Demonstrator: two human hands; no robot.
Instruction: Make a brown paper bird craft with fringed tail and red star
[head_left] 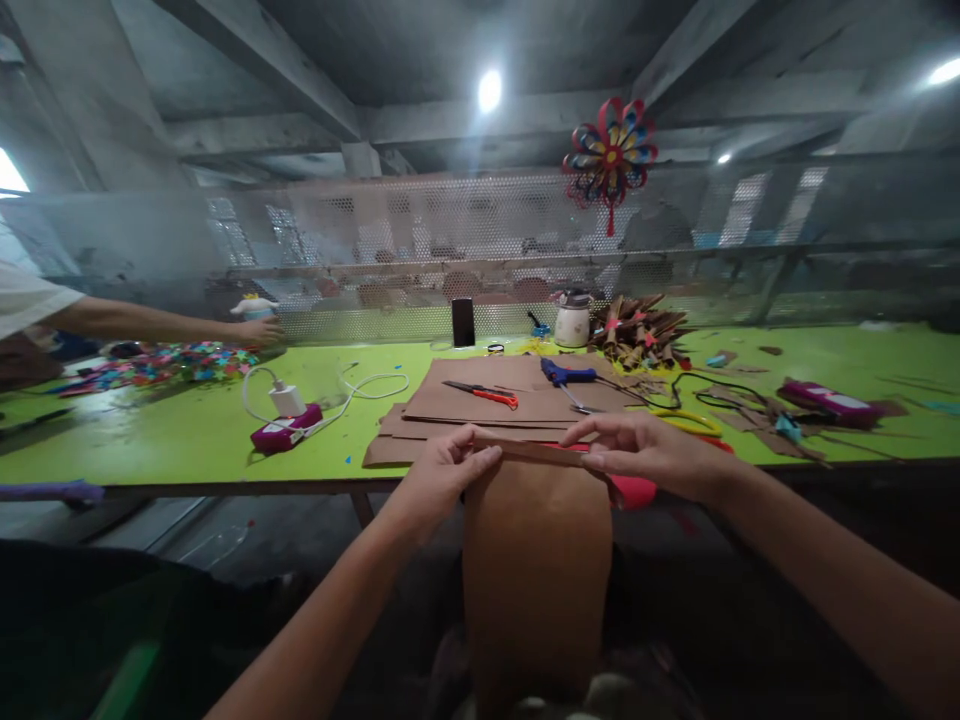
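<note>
A sheet of brown kraft paper [536, 560] hangs down from my fingers over my lap, its top edge folded into a narrow strip. At the left end of that fold, my left hand [450, 465] pinches the paper between thumb and fingers. My right hand [637, 452] pinches the fold's other end, fingers bent above and thumb below. Just beyond my hands, more brown sheets [442, 395] lie stacked on the green table. Scissors with orange handles [491, 394] and a blue glue gun [568, 372] rest on this stack.
Purple power strips stand left [286, 428] and right [831, 402], with cables trailing across the green table [187, 440]. Further back are a phone [463, 322], a white jug [572, 322] and a pile of brown paper pieces [641, 335]. A co-worker's arm [150, 318] reaches in from the left.
</note>
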